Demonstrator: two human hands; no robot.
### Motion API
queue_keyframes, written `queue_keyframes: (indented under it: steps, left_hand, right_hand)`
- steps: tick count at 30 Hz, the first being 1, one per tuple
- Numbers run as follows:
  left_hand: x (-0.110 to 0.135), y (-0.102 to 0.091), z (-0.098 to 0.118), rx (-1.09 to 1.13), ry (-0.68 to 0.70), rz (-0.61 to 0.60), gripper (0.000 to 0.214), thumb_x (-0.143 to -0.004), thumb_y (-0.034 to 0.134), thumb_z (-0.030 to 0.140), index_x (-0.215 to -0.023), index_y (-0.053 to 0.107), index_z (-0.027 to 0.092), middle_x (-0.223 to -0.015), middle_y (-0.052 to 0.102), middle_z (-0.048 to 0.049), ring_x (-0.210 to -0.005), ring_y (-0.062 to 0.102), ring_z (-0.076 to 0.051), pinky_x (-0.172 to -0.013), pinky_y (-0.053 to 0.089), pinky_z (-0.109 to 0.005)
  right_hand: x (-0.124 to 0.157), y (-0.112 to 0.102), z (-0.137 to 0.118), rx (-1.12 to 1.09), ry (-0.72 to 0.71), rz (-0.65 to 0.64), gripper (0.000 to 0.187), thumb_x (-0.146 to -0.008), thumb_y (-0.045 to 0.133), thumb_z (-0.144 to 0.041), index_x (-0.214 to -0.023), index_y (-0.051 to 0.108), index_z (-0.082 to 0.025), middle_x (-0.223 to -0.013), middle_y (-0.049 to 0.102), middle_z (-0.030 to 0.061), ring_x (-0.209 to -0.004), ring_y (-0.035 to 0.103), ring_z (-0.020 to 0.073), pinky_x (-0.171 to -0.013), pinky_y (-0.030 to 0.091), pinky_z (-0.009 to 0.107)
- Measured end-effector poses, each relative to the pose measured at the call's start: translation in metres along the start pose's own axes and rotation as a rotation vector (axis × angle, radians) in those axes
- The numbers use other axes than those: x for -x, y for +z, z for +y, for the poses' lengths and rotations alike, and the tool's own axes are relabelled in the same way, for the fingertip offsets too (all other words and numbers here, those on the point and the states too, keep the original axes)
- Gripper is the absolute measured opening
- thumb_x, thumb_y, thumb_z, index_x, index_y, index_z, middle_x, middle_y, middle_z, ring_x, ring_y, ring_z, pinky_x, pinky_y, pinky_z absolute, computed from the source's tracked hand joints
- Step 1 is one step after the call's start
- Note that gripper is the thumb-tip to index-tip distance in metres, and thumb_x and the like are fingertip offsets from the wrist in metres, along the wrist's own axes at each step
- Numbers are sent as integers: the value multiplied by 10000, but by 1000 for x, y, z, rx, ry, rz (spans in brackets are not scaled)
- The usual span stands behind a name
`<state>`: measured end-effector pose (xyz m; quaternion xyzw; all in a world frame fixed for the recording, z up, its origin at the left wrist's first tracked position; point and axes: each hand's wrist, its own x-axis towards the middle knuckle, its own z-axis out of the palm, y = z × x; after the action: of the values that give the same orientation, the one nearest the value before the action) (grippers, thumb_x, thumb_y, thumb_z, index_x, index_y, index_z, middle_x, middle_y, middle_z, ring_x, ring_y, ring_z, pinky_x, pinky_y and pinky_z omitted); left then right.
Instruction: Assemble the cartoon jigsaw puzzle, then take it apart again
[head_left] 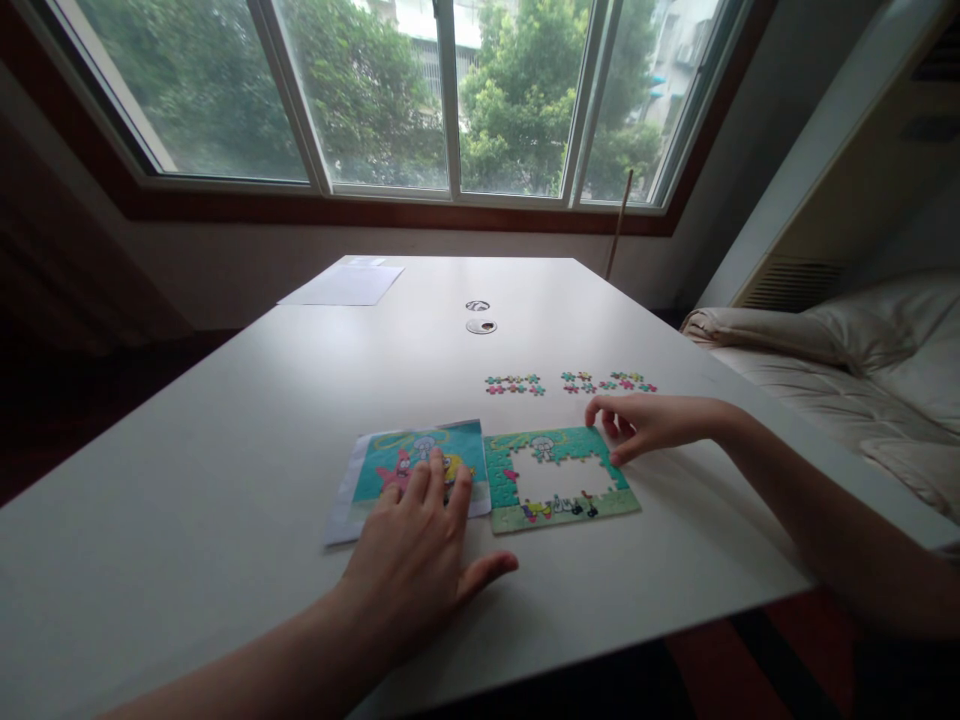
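My left hand (pixel 420 540) lies flat on a cartoon picture sheet (pixel 367 480), fingers spread and thumb pointing right; it covers part of the printed figures. Directly right of that sheet is a partly assembled jigsaw puzzle (pixel 517 518), a frame of joined pieces around a bare white middle. At the puzzle's upper right edge rests my right hand (pixel 645 425), fingers curved and thumb apart, with nothing visible between them. Beyond the puzzle, loose jigsaw pieces lie in small groups: one on the left (pixel 514 385), one in the middle (pixel 578 382), one on the right (pixel 628 382).
Two small round flat objects (pixel 481 326) lie farther back on the white table (pixel 225 440). White paper sheets (pixel 341 285) sit at the far left corner. A pale padded sofa (pixel 832 340) stands along the right, and a thin stick (pixel 619 222) leans by the window.
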<state>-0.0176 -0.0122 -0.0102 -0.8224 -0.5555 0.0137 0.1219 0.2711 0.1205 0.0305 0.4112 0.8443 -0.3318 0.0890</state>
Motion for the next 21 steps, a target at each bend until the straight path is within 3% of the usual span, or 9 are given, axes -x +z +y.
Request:
queue_keyframes:
  steps: [7, 15, 21]
  left_hand:
    - [-2, -2, -4, 25, 17, -32, 866, -767, 232, 743, -1217, 513, 59, -1256, 456, -282, -1127, 429, -422, -840, 393, -535]
    - [-2, -1, -2, -2, -2, -12, 835, -750, 273, 754, -1201, 527, 100, -1267, 464, -251, -1113, 455, -394, -830, 412, -503]
    - [-2, -3, -1, -12, -8, -70, 850, -751, 271, 754, -1239, 501, 97, -1272, 458, -255, -1122, 453, -396, -843, 411, -505]
  right_hand:
    - [0, 0, -2, 16, 5, 1, 532, -649, 644, -450, -1077, 462, -191, -818, 538, 23, -733, 525, 167, -624, 392, 250]
    - [0, 0, -4, 22, 10, -6, 525, -659, 640, -450, -1077, 455, -191, -815, 537, 20, -732, 526, 166, -622, 393, 247]
    - [0, 0, -3, 19, 1, -1, 527, -656, 645, -438, -1081, 459, -189, -815, 537, 21, -733, 526, 163, -617, 390, 238]
